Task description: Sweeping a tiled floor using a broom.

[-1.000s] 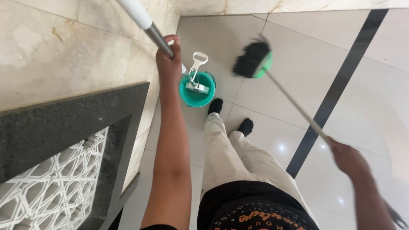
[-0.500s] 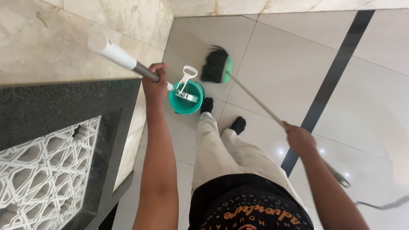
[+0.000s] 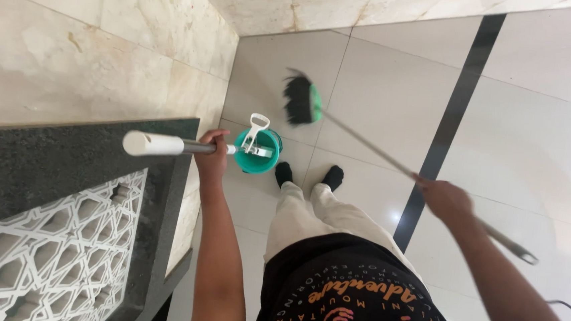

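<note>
The left hand (image 3: 211, 156) stays clenched on the mop handle (image 3: 166, 145), now swung level above the green bucket (image 3: 259, 153) by the feet. The right hand (image 3: 445, 200) still grasps the broom (image 3: 303, 101), its bristles lifted off the tile floor (image 3: 535, 131), farther out than before.

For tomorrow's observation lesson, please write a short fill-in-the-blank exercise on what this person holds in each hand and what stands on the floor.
1. The left hand grips a pole with a ____ end cap.
2. The right hand holds the broom, whose bristles are ____.
3. The small bucket by the feet is ____ in colour.
4. A dark ____ runs across the pale floor tiles.

Missing words: white; black; green; stripe
</note>
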